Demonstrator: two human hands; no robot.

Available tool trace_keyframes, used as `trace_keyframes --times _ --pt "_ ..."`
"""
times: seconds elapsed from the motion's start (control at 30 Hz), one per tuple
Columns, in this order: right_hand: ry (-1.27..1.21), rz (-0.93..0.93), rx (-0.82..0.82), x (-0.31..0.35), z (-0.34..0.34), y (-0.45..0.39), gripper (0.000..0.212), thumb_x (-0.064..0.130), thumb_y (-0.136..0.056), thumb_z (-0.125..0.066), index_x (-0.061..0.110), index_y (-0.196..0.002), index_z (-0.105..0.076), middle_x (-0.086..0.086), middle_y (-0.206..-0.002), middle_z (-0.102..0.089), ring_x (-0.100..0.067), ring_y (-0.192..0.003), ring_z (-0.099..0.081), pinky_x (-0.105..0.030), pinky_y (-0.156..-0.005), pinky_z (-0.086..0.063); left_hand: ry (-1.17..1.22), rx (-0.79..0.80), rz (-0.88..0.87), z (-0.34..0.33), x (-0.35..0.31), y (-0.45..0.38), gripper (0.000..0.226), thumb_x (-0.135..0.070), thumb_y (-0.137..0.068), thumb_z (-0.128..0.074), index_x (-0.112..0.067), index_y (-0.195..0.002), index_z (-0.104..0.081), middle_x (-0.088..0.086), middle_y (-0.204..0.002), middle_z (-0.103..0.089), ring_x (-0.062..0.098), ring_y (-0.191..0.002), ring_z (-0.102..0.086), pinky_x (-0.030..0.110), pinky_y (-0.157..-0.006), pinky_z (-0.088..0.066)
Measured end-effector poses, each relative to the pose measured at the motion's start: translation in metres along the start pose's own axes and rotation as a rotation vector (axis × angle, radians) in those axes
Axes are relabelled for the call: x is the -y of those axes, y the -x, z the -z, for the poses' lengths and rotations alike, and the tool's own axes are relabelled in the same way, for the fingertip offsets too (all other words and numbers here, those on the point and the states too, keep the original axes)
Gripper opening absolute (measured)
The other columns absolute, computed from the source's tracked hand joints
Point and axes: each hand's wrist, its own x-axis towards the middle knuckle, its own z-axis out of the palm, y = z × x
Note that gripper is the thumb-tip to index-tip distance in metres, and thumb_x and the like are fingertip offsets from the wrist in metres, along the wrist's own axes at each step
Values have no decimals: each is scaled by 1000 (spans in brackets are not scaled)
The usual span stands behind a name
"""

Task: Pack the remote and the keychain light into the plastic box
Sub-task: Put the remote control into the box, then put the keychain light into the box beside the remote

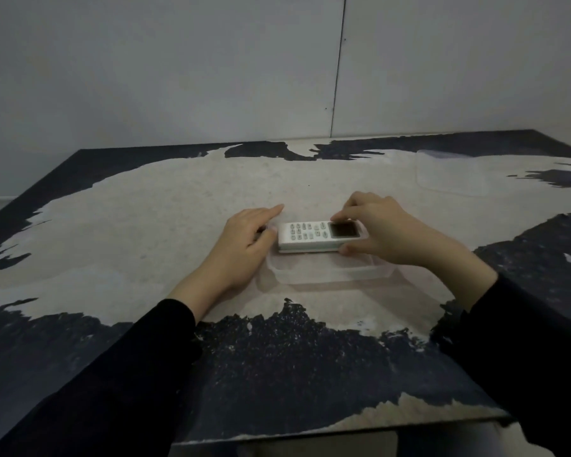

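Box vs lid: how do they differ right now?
The box sits near the person, between both hands; the lid lies apart at the table's far right. The box has raised walls and the remote over it; the lid lies flat and bare. Both are clear plastic with rounded corners.

Two arms enter the view, one from about 7 o'clock and one from about 4 o'clock, and both are covered by long black sleeves. The left sleeve (pixel 89 384) is plain, dark and matte, with no visible logo, stripe or button; its cuff ends just short of the wrist in a soft rounded edge. The right sleeve (pixel 521 351) is of the same black cloth, looks looser and bulkier, and shows a few folds near its cuff. Beyond the cuffs the left hand (pixel 244 240) and the right hand (pixel 388 230) are bare: no gloves. No rings, watch or bracelet can be made out in this dim view. The fingernails look short and plain.
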Motion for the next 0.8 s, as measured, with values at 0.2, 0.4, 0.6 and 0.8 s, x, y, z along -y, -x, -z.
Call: trace_keyframes --times 0.2,0.4,0.6,0.8 --pt "-143 -72 -158 -3 2 0 44 46 -77 -65 21 -113 -56 2 -105 -63 -16 -94 -58 -37 -87 -49 -194 -53 45 8 9 -1 50 -33 -91 -25 -22 -139 -37 1 -142 -47 16 -133 -37 43 -117 -13" --pt "-187 -116 -340 -17 4 -1 27 33 -91 -49 11 -92 -63 -3 -85 -63 -19 -79 -58 -35 -75 -51 -386 -13 122 26 21 -3 23 -19 -84 -48 -24 -102 -62 -2 -105 -64 18 -105 -55 48 -113 -14" --pt "-163 -74 -360 -13 3 1 28 35 -91 -44 13 -92 -62 -1 -84 -63 -16 -77 -57 -36 -75 -51 -286 -245 86 31 14 -3 11 -22 -85 -55 -24 -93 -63 -7 -88 -66 15 -83 -58 48 -99 -40" --pt "-352 -73 -447 -3 8 1 31 36 -88 -54 16 -113 -58 2 -104 -64 -11 -93 -58 -30 -86 -49 -120 -458 -134 38 -28 -2 14 -18 -85 -59 -17 -99 -63 -10 -88 -62 10 -79 -62 50 -89 -48"
